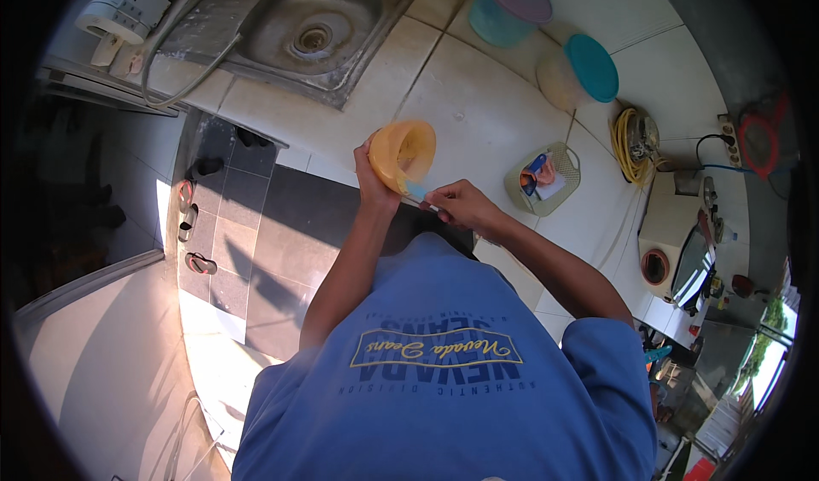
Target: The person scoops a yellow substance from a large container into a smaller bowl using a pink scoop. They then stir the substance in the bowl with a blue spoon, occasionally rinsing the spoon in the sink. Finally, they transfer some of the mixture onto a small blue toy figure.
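Note:
Tilted on its side above the counter's front edge is a yellow-orange plastic bowl (381, 159), its opening turned to the right. My left hand (372, 184) grips it from the left, fingers wrapped round its outer wall. My right hand (461, 205) is closed on the handle of a small tool with a light-blue head (417, 190). That head meets the bowl's lower rim; blur hides whether it is a brush or a spatula. Some brownish patches show inside the bowl.
A steel sink (294, 29) with a grey hose (192, 89) lies at the far left. Lidded plastic tubs (490, 20) stand at the back. A pale green basket (567, 187) of small items is to the right, with a yellow hose coil (625, 161) beyond. Sandals (201, 263) lie on the floor.

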`<state>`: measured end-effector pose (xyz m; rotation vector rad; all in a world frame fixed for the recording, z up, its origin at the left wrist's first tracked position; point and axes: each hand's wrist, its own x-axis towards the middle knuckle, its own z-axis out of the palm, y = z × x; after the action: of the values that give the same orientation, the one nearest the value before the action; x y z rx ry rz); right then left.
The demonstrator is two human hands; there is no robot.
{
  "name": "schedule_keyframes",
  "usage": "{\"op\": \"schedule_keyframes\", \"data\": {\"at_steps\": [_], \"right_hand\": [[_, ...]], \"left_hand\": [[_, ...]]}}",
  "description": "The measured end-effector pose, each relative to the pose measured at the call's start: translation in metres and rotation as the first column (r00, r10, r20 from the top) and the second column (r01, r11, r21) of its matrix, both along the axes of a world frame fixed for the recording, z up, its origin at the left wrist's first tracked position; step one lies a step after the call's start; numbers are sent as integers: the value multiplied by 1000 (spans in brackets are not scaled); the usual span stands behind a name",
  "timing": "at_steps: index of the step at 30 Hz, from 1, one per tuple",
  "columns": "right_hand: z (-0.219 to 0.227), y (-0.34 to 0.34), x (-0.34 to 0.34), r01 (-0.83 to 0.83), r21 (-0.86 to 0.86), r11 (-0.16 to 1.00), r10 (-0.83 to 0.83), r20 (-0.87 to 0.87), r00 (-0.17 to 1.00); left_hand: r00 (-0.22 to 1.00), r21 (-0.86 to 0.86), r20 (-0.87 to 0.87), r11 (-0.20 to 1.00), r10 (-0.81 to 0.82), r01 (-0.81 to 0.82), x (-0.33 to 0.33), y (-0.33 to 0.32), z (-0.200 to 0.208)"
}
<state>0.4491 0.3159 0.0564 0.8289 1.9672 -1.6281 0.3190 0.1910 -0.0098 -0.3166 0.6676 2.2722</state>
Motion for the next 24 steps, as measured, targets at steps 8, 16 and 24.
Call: {"op": "schedule_keyframes", "data": {"at_steps": [8,16,24], "right_hand": [[60,12,-23,33,855,518,456,-308,835],[174,23,-26,-383,922,60,916,102,388],[208,41,-76,-348,925,-155,929,256,266]], "left_hand": [[952,-84,-198,972,-232,219,-16,-14,14],[720,-234,-203,747,-664,623,-29,-19,59],[354,47,-140,351,-925,935,-39,-9,77]]}}
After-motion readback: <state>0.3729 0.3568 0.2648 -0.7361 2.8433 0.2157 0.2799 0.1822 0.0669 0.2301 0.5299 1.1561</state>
